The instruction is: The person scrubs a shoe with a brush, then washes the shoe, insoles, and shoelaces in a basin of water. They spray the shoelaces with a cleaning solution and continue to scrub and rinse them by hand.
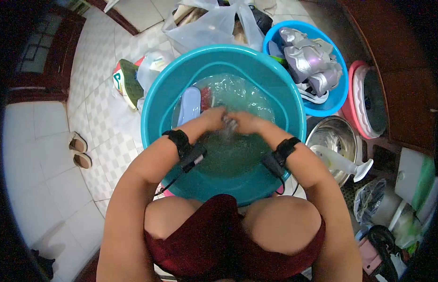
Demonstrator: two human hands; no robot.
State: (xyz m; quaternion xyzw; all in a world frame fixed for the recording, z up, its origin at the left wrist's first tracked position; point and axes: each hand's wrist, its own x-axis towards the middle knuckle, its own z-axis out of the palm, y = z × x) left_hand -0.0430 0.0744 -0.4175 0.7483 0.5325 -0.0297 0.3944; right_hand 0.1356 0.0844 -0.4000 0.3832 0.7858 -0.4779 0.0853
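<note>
My left hand (pixel 214 118) and my right hand (pixel 245 122) meet over the water in a large teal basin (pixel 151 101). Both look closed, with the fingers curled in toward each other. Between them is something small and greyish, smeared by motion, that I cannot make out; it may be wet cloth or splashing water. Left of my hands, a light-blue oblong object (pixel 190 104), shaped like a slipper sole, rests against the inside of the basin. Beside it a red patch (pixel 206 96) shows in the water. Black straps with small boxes and cables circle both forearms.
At upper right a blue basin (pixel 340 101) holds silvery shoes (pixel 309 58). Below it stand a steel bowl (pixel 339 129) with a white-handled dipper (pixel 341 162) and a pink basin (pixel 353 77). Plastic bags (pixel 212 28) lie behind; beige shoes (pixel 79 151) sit on the left floor.
</note>
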